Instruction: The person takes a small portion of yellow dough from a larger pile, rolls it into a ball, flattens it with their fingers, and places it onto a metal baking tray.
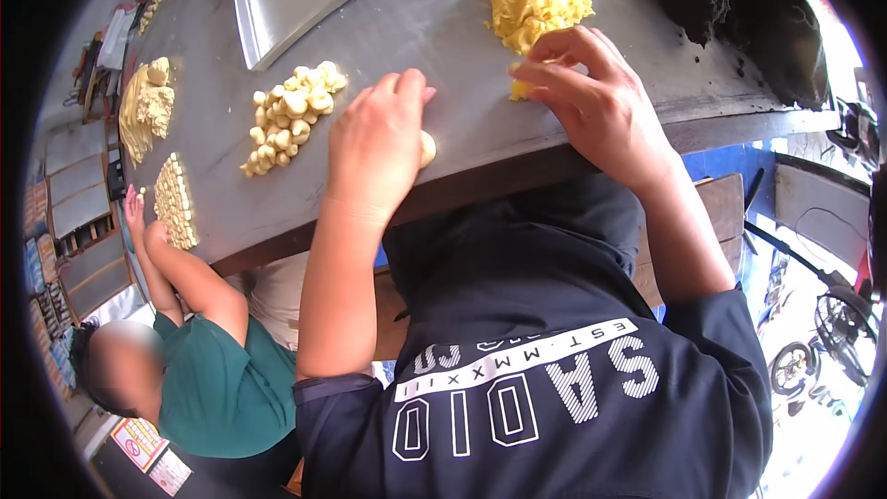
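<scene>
The lump of yellow dough sits on the grey table, beyond your right hand. That hand is at the lump's near edge, fingers bent and nearly together in a narrow pinch; you cannot tell for sure whether dough is between the tips. Left of the lump and closer to you, your left hand curves palm down, with a pale dough ball showing at its right side; how firmly it grips is hidden. Farther left of the lump lies a pile of small dough balls. The step in hand looks like portioning and rolling; the next move seems to call for a small, even pinch and light palm pressure.
</scene>
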A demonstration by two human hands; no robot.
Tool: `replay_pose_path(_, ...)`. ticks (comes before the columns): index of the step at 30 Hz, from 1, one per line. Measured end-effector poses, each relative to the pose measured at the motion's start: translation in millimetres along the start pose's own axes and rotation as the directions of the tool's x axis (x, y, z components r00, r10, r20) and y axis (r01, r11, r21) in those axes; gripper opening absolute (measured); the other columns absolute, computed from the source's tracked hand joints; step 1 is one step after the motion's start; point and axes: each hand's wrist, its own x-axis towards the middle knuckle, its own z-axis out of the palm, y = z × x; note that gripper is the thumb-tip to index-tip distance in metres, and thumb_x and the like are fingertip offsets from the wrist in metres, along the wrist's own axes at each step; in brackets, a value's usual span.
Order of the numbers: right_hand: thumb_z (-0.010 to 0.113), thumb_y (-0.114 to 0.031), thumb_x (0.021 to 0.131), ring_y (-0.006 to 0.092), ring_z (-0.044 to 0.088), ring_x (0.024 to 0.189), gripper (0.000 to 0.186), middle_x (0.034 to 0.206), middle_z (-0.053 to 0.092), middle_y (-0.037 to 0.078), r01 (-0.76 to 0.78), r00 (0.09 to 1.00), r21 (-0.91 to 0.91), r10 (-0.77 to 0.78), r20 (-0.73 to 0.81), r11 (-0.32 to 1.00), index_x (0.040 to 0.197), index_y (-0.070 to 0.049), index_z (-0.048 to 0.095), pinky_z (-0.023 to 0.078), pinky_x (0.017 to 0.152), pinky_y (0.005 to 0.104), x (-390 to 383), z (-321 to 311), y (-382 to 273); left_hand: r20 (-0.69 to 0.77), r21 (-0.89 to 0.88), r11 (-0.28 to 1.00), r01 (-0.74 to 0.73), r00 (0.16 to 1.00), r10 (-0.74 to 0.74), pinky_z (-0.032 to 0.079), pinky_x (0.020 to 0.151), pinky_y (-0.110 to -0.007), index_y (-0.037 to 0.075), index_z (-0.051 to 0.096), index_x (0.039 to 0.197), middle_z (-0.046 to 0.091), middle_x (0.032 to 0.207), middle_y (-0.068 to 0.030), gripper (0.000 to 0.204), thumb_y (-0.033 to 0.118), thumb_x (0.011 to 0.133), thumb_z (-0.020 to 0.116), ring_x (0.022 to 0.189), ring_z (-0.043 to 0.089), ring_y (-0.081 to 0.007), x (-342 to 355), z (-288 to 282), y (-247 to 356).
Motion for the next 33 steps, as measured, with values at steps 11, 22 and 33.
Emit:
replay_pose_path(11, 0.090, -0.015, 0.092, 0.0316, 0.073, 0.114, 0.027, 0.124, 0.076, 0.004, 0.030, 0.999, -0.150, -0.024, 0.036, 0.988, 0.119, -0.012, 0.086, 0.062, 0.099, 0.0447, -5.3, 7.7, 3.7, -0.036, -0.439, 0.897, -0.059, 0.998, 0.048, 0.064, 0.093, -0.045, 0.006, 0.073, 0.129, 0.076, 0.133, -0.0142, 0.029, 0.020, 0.106, 0.084, 0.105, 0.080, -0.0326, -49.0, -1.1, -26.2)
replay_pose_path(22, 0.093, -0.019, 0.090, 0.0304, 0.073, 0.117, 0.025, 0.122, 0.078, 0.003, 0.025, 0.997, -0.106, -0.017, 0.071, 0.994, 0.113, -0.012, 0.087, 0.062, 0.102, 0.0460, -2.0, 3.2, 1.3, -0.226, -0.097, 0.842, 0.530, 0.813, -0.537, 0.056, 0.075, -0.036, 0.004, 0.077, 0.112, 0.073, 0.090, -0.0050, 0.039, 0.041, 0.104, 0.089, 0.079, 0.068, -0.0175, -22.0, -27.1, -100.8)
replay_pose_path(33, 0.083, -0.010, 0.094, 0.0317, 0.072, 0.115, 0.026, 0.125, 0.073, 0.007, -0.060, 0.998, -0.138, 0.064, 0.028, 0.989, 0.121, -0.010, 0.080, 0.065, 0.095, 0.0464, -19.7, -8.2, -9.6, -0.250, -0.926, 0.371, -0.068, 0.847, -0.469, 0.061, 0.115, -0.041, -0.001, 0.064, 0.148, 0.079, 0.140, -0.0265, 0.033, 0.001, 0.115, 0.070, 0.131, 0.077, -0.0268, -77.8, 11.1, -61.7)
